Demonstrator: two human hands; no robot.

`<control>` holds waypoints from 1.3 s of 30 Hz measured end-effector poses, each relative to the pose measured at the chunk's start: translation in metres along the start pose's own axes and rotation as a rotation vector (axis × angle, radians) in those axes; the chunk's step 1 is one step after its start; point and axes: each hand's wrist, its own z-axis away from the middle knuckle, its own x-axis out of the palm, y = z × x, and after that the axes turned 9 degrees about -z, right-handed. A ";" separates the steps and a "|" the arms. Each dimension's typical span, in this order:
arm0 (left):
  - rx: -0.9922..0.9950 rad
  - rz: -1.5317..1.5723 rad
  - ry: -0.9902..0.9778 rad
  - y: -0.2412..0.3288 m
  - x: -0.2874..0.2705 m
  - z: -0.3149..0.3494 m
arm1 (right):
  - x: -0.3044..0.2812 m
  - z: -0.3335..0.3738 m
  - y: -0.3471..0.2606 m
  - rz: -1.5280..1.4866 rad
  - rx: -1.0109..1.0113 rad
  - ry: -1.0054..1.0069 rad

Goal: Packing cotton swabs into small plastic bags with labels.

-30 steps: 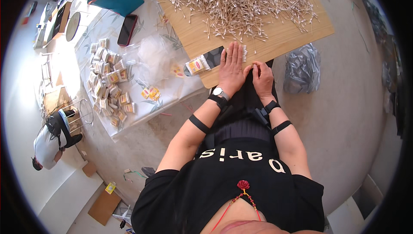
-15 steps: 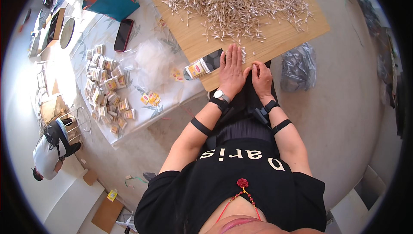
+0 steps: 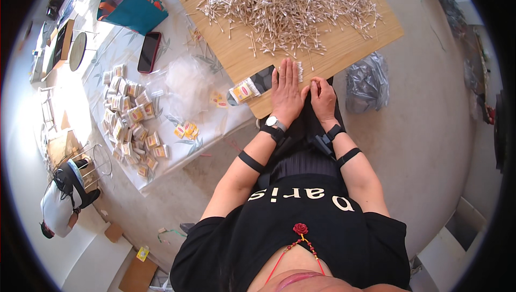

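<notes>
Swab row (image 3: 300,71) sits just above frame centre, mostly under my left hand (image 3: 286,92), which is nearer. Tips point right; long axis roughly left-right, crossing the fingers. Left fingers flat, straight, pointing up-frame. Right hand (image 3: 323,99) lower right of the row, fingers narrow; I can't tell if they're closed on anything. Counter (image 3: 344,55) underneath.

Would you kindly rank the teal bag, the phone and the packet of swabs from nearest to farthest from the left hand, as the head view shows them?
1. Packet of swabs: just left of the left hand.
2. Phone: farther left, lying on the tablecloth.
3. Teal bag: upper left, beyond the phone.
</notes>
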 end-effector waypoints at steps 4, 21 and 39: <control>0.000 0.007 -0.005 0.000 0.000 0.001 | 0.002 0.000 -0.002 0.002 0.021 0.001; 0.002 -0.014 -0.029 0.001 -0.002 0.000 | -0.002 -0.015 -0.016 0.127 -0.258 0.076; -0.009 -0.039 -0.056 0.005 -0.004 -0.001 | 0.031 -0.140 0.003 0.130 -0.415 -0.254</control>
